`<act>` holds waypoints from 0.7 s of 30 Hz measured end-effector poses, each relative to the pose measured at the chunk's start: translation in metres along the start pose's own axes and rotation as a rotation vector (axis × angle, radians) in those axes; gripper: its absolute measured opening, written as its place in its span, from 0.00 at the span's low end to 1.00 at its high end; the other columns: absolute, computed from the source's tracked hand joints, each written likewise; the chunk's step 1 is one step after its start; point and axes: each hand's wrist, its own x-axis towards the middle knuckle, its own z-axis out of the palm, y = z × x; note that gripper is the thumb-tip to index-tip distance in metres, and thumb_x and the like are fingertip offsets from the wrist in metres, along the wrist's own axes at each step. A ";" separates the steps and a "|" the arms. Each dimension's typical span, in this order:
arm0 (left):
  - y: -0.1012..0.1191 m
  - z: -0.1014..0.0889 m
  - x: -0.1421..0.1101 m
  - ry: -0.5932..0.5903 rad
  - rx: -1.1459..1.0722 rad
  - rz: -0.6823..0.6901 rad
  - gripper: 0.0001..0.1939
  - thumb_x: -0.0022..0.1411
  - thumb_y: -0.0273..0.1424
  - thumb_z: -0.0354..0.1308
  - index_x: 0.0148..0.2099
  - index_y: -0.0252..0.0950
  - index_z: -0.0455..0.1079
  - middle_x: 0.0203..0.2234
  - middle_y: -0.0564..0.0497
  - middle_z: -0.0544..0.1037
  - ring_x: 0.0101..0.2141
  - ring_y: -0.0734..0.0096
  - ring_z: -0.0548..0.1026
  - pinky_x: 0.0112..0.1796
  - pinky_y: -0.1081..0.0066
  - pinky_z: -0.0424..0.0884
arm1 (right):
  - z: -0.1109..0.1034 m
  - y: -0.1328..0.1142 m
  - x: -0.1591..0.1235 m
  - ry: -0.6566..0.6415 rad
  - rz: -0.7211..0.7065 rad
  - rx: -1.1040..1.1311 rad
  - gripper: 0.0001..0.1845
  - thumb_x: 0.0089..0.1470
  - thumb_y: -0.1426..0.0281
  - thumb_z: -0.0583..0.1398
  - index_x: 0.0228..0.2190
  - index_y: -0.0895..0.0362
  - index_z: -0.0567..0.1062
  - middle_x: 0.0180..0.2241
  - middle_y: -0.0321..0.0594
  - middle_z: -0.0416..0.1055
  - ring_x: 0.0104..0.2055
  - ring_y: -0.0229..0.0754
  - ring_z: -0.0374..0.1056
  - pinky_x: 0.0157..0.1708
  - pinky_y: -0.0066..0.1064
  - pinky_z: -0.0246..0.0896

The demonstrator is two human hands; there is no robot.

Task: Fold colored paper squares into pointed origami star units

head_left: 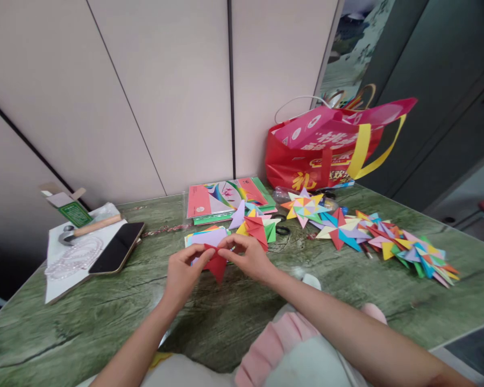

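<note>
A small folded piece of red origami paper (216, 267) is pinched between my two hands, its pointed end hanging down over the near side of the table. My left hand (184, 267) grips its left upper edge with thumb and forefinger. On the right upper edge, the thumb and fingers of my right hand (248, 257) are closed. Just behind the hands lies a stack of coloured paper sheets (210, 236), lilac on top and partly covered by my fingers. Beside my right hand rests a cluster of folded paper pieces (256, 228) in red, yellow, green and lilac.
Several multicoloured paper stars (339, 228) spread across the right side. Black-handled scissors (283, 230) lie behind my right hand. Packs of coloured paper (226, 198) and a red gift bag (322, 148) stand at the back. Leftward are a phone (116, 248), a hammer (92, 227) and a small box (75, 210).
</note>
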 end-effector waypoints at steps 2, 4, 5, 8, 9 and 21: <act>0.000 0.000 0.000 -0.013 0.006 0.007 0.08 0.48 0.34 0.60 0.27 0.34 0.74 0.23 0.52 0.77 0.25 0.72 0.71 0.28 0.75 0.67 | 0.001 0.001 0.000 -0.005 0.011 0.024 0.08 0.46 0.66 0.60 0.28 0.59 0.72 0.25 0.35 0.69 0.26 0.34 0.64 0.26 0.25 0.60; 0.000 0.000 0.000 -0.014 0.013 0.013 0.08 0.49 0.34 0.59 0.28 0.34 0.74 0.23 0.52 0.77 0.25 0.72 0.71 0.28 0.75 0.67 | 0.001 0.001 0.000 -0.008 0.013 0.044 0.08 0.46 0.66 0.60 0.28 0.59 0.71 0.24 0.35 0.69 0.26 0.33 0.64 0.26 0.25 0.60; 0.001 0.000 -0.001 -0.015 0.016 0.017 0.08 0.49 0.34 0.59 0.28 0.34 0.74 0.23 0.52 0.77 0.25 0.72 0.71 0.28 0.75 0.67 | 0.002 0.002 0.000 -0.010 0.013 0.050 0.08 0.46 0.66 0.60 0.28 0.58 0.71 0.24 0.35 0.69 0.26 0.33 0.64 0.26 0.25 0.60; 0.002 0.000 -0.001 -0.025 0.035 0.034 0.09 0.49 0.35 0.59 0.28 0.34 0.74 0.23 0.52 0.77 0.25 0.72 0.71 0.28 0.75 0.66 | 0.002 0.002 0.000 -0.016 0.014 0.052 0.07 0.47 0.67 0.59 0.28 0.58 0.71 0.26 0.35 0.69 0.27 0.33 0.64 0.27 0.25 0.60; 0.003 0.000 -0.001 -0.027 0.050 0.041 0.09 0.49 0.35 0.59 0.28 0.34 0.74 0.23 0.52 0.77 0.25 0.72 0.71 0.28 0.75 0.66 | 0.002 0.002 0.000 -0.015 0.013 0.048 0.07 0.47 0.67 0.59 0.28 0.58 0.71 0.26 0.36 0.69 0.27 0.34 0.64 0.27 0.25 0.60; 0.004 0.001 -0.002 -0.059 0.121 0.132 0.08 0.50 0.34 0.58 0.27 0.34 0.73 0.23 0.52 0.76 0.24 0.72 0.70 0.28 0.75 0.65 | 0.003 -0.002 -0.001 0.003 0.003 -0.005 0.06 0.48 0.69 0.58 0.28 0.58 0.72 0.28 0.36 0.71 0.30 0.35 0.66 0.28 0.25 0.61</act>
